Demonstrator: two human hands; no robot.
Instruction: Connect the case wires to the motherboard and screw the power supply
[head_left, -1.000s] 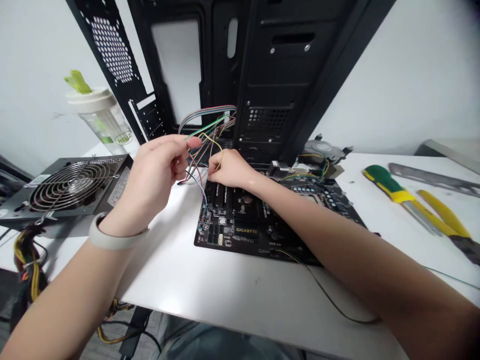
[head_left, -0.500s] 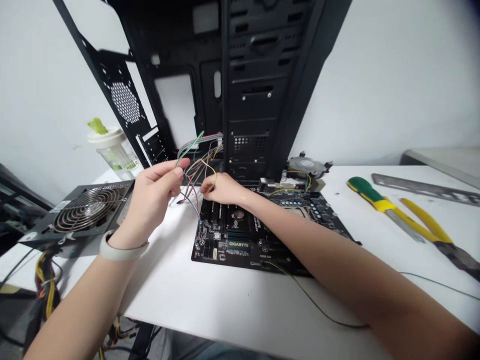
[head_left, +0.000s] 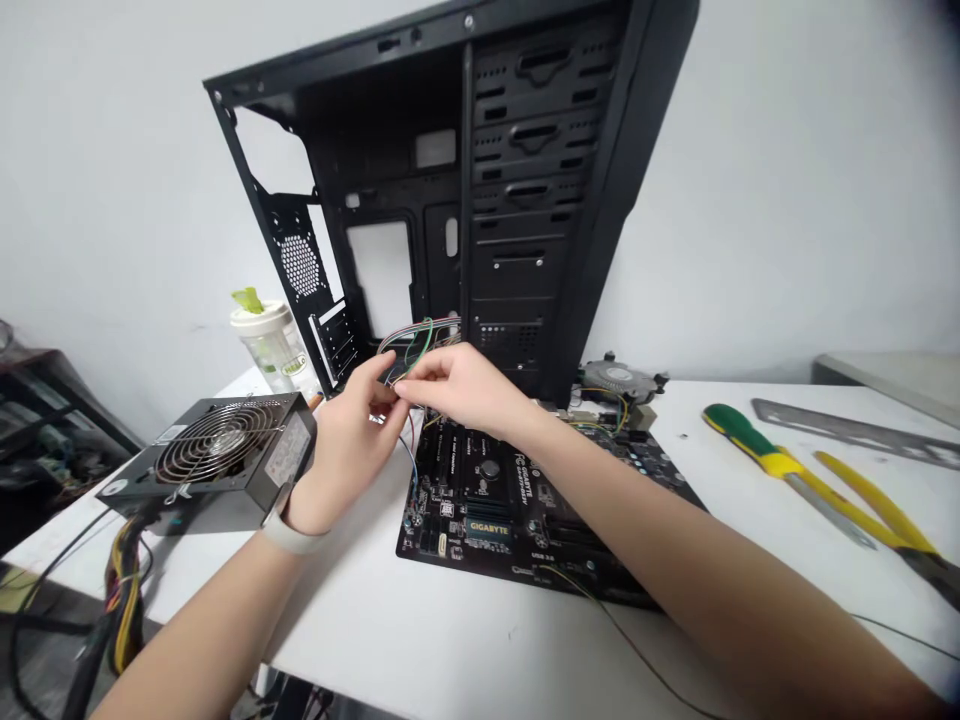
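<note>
My left hand (head_left: 352, 445) is closed around thin coloured wires (head_left: 421, 340) that come out of the black computer case (head_left: 517, 220). Thumb and fingertips of my right hand (head_left: 469, 390) are pinched on the same wires, touching the fingers of my left hand; the exact wire ends are hidden. Beneath my right hand and forearm lies a black Gigabyte motherboard (head_left: 469, 570), flat on the white table. A red and a blue wire run down from my left hand to the board's left corner.
At left are a power supply (head_left: 296, 440) with bundled cables (head_left: 124, 590) and a lidded cup (head_left: 266, 345). A CPU cooler fan (head_left: 619, 378) stands behind the board. To the right lie a screwdriver (head_left: 750, 440), yellow-handled pliers (head_left: 862, 495) and a metal plate (head_left: 855, 430).
My right hand has lifted off the board's edge and moved to meet my left hand at the wires. The view has tilted up, showing more of the case.
</note>
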